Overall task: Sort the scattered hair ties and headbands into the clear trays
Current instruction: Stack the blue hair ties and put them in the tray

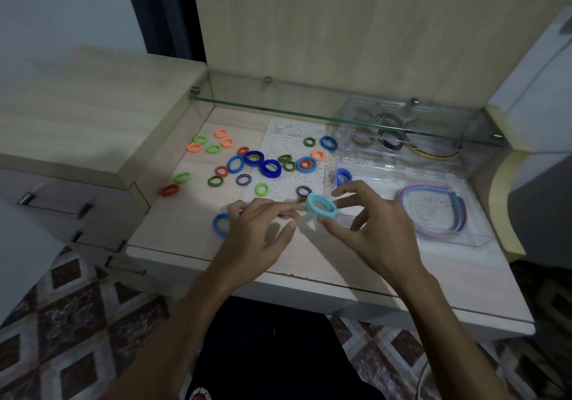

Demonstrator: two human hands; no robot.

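A light blue hair tie [321,207] hangs just above the tabletop, pinched between the thumb and fingers of my right hand [368,229]. My left hand [260,235] lies beside it, its fingertips reaching the tie's left rim and its thumb apart. Several scattered hair ties [253,164] in orange, green, blue and stripes lie further back on the left. Another blue tie [220,224] sits by my left wrist. A clear tray [464,241] on the right holds pastel headbands [433,213]. A clear divided tray [365,152] behind it holds dark ties and a gold headband [433,153].
A glass shelf [340,111] runs low over the back of the tabletop and partly covers the rear tray. A white lace doily [291,139] lies under some ties. A wooden cabinet [93,114] rises at the left and a pale unit [541,152] at the right.
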